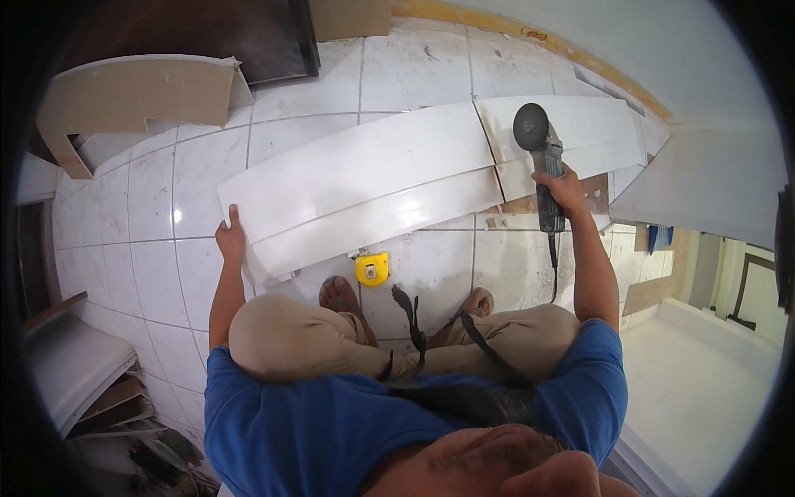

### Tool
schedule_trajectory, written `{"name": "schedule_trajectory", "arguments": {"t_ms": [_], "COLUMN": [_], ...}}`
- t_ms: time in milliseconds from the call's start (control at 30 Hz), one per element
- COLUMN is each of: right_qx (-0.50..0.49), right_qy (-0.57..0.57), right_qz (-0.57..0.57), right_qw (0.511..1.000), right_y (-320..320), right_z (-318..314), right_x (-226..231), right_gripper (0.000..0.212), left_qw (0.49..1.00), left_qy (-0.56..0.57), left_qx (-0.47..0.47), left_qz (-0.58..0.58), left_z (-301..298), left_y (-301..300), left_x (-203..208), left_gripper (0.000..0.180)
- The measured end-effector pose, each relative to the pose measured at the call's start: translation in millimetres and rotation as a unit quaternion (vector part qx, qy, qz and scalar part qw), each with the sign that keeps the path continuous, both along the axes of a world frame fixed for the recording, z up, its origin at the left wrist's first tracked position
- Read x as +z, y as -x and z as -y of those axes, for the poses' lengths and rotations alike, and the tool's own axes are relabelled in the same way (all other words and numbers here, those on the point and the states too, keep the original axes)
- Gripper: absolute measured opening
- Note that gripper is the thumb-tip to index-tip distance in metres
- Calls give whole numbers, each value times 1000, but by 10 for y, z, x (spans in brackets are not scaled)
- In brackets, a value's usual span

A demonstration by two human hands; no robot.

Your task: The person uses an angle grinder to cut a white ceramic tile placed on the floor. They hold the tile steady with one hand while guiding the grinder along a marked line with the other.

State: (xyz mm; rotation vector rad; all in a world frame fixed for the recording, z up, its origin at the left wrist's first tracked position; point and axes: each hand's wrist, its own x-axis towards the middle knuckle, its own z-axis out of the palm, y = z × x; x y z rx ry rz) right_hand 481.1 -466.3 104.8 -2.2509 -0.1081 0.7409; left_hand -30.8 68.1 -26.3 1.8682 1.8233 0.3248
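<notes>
Squatting over a white tiled floor, the person steadies a long white panel with the left hand, whose fingers curl over the panel's near left corner and clasp its edge. The panel lies flat on the tiles and stretches away from those fingers toward the right hand. That hand is clenched around the body of an angle grinder, its dark disc standing just beyond the fingers and above the seam where the long panel meets a second white panel. The grinder's cord drops from below the right hand toward the person's right knee. A yellow tape measure sits on the tiles between the two hands, just under the long panel's near edge and close to the person's sandalled foot. Well beyond the left hand's fingers, a beige board piece leans near a dark board.
</notes>
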Motion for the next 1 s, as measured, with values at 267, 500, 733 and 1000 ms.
{"name": "schedule_trajectory", "arguments": {"t_ms": [267,500,733,1000], "right_qx": [-84,-97,-108,-118], "right_qy": [-41,-49,-41,-68], "right_qz": [6,-18,-15,-10], "right_qw": [996,994,993,991], "right_y": [116,154,139,176], "right_z": [347,503,616,815], "right_x": [134,168,131,123], "right_gripper": [44,42,38,36], "left_qw": [998,1000,996,999], "left_qy": [-9,1,-69,-19], "left_qx": [-31,-28,10,-13], "left_qz": [-52,7,-54,38], "left_z": [-144,-106,-20,-23], "left_y": [-296,-205,-1,-114], "left_x": [526,815,59,-44], "left_gripper": [114,114,99,83]}}
